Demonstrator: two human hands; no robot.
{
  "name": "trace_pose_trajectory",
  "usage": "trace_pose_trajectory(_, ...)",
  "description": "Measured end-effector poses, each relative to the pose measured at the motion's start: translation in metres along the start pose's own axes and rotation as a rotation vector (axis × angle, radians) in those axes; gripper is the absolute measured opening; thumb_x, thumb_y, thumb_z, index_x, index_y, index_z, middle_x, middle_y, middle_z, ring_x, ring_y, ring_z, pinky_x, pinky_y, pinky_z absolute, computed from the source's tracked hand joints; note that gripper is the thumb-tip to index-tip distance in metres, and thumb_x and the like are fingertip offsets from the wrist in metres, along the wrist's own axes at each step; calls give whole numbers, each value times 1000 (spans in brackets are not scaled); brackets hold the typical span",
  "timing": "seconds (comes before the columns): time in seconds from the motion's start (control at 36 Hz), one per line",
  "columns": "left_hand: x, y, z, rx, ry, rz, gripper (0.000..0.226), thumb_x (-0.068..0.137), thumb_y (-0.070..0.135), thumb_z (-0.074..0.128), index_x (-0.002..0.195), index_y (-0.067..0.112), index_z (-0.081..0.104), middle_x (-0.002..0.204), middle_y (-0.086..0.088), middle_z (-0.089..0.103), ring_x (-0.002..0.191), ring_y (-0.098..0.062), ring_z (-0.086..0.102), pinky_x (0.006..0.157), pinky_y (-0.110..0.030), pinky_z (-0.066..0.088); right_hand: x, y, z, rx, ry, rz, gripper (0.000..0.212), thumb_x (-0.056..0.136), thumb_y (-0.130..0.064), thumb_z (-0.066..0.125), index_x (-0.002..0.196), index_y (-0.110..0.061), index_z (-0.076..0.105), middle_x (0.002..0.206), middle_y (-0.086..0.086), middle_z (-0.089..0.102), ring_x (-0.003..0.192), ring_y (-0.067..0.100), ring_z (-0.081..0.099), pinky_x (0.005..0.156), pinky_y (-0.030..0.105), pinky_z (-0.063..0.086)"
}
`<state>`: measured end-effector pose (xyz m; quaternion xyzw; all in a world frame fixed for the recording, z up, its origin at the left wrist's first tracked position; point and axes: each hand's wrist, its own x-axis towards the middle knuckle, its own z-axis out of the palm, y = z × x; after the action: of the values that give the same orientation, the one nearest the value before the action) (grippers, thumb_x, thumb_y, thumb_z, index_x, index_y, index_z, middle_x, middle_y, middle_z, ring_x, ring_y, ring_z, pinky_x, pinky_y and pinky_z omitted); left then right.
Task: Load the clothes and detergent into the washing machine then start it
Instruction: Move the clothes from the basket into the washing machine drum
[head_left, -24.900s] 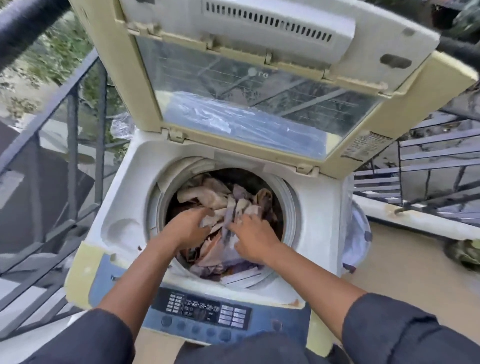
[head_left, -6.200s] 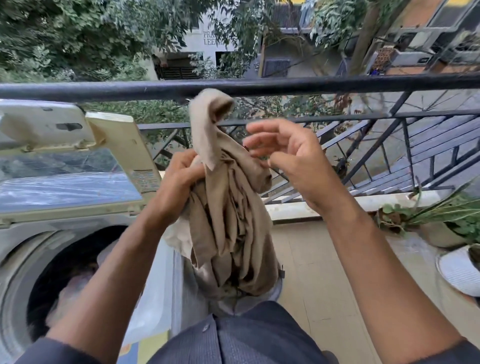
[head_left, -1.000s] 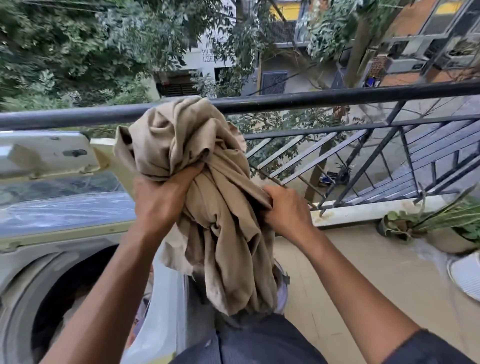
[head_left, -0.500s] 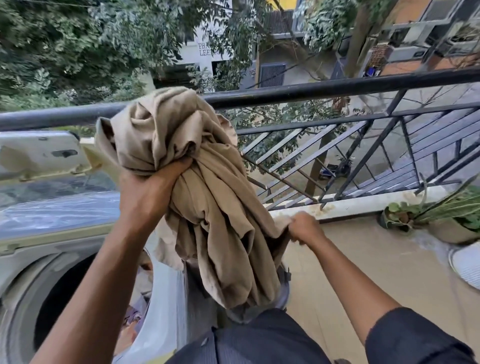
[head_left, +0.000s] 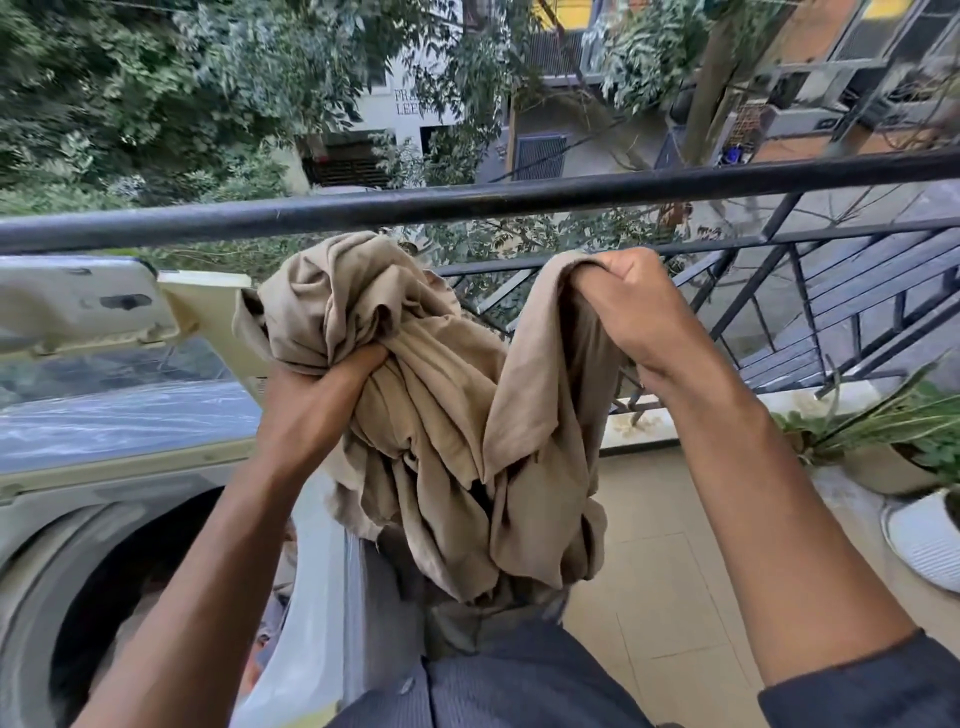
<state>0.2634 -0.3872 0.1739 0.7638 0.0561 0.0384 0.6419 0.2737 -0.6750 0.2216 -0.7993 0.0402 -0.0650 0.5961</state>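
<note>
A bunched tan garment (head_left: 441, 447) hangs in the air between my hands, right of the washing machine. My left hand (head_left: 311, 410) grips its crumpled upper bulk. My right hand (head_left: 631, 306) grips another fold and holds it up at rail height, so cloth drapes down from both fists. The top-loading washing machine (head_left: 62, 519) stands at the lower left with its lid (head_left: 104, 332) raised. Its dark drum opening (head_left: 135, 582) shows clothes inside, partly hidden by my left forearm.
A black balcony railing (head_left: 519, 200) runs across just behind the garment. Potted plants (head_left: 878, 441) and a white pot (head_left: 924, 540) stand on the tiled floor (head_left: 670, 561) at the right. Trees and buildings lie beyond the rail.
My right hand has risen from the garment's lower edge to rail height, lifting a fold of the cloth. My left hand keeps its grip and has come slightly down.
</note>
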Motion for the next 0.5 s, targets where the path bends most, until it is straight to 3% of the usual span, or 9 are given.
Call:
trace_pose_trajectory(0.06, 2, -3, -2, -34, -7, -26, 31, 71, 48, 80, 102, 44, 76, 104, 31, 76, 102, 11, 70, 82, -13, 55, 0, -2, 6, 89, 2, 32, 51, 78, -41, 61, 66, 7, 47, 67, 10, 42, 62, 23, 32, 60, 41, 18)
trace_pose_trajectory(0.11, 3, -4, -3, -57, -32, -69, 46, 72, 50, 77, 115, 33, 75, 109, 22, 79, 106, 5, 71, 80, -12, 56, 2, 0, 12, 175, 39, 128, 40, 73, -44, 65, 70, -4, 59, 72, 11, 49, 65, 25, 40, 62, 42, 23)
trace_pose_trajectory(0.17, 3, -4, -3, -91, -27, -133, 62, 72, 54, 71, 127, 24, 73, 116, 12, 79, 110, 0, 71, 87, -19, 56, 8, 6, 14, 233, 75, 238, 34, 70, -45, 69, 72, -11, 69, 80, 10, 68, 71, 28, 60, 68, 40, 44)
trace_pose_trajectory(0.19, 3, -3, -3, -111, -4, -158, 64, 73, 56, 68, 128, 23, 73, 116, 11, 79, 110, -1, 72, 89, -22, 55, 12, 12, 12, 260, 91, 289, 34, 73, -44, 69, 72, -10, 75, 86, 8, 76, 81, 29, 71, 78, 43, 54)
trace_pose_trajectory(0.25, 2, -2, -2, -141, 96, -196, 58, 70, 61, 66, 116, 27, 75, 101, 17, 80, 95, 6, 73, 82, -21, 54, 18, 23, 5, 336, 128, 389, 33, 81, -44, 69, 79, -14, 81, 94, 11, 80, 98, 33, 76, 97, 49, 57)
trace_pose_trajectory(0.33, 2, -3, -3, -164, 260, -234, 49, 61, 69, 66, 95, 35, 72, 87, 22, 77, 79, 11, 70, 74, -20, 50, 23, 34, -8, 417, 203, 465, 36, 83, -44, 70, 88, -10, 80, 103, 15, 79, 105, 35, 74, 100, 55, 55)
trace_pose_trajectory(0.42, 5, -4, -4, -138, 343, -295, 58, 60, 73, 64, 103, 33, 68, 106, 11, 74, 100, -11, 70, 88, -32, 53, 23, 38, -18, 450, 290, 490, 37, 75, -40, 72, 97, -9, 75, 113, 23, 74, 112, 42, 69, 99, 59, 52)
trace_pose_trajectory(0.5, 5, -6, -1, -94, 390, -334, 67, 60, 78, 63, 113, 36, 64, 116, 2, 70, 109, -24, 66, 100, -42, 53, 21, 39, -22, 453, 340, 498, 35, 75, -37, 72, 97, -10, 75, 107, 21, 77, 106, 40, 72, 94, 57, 55)
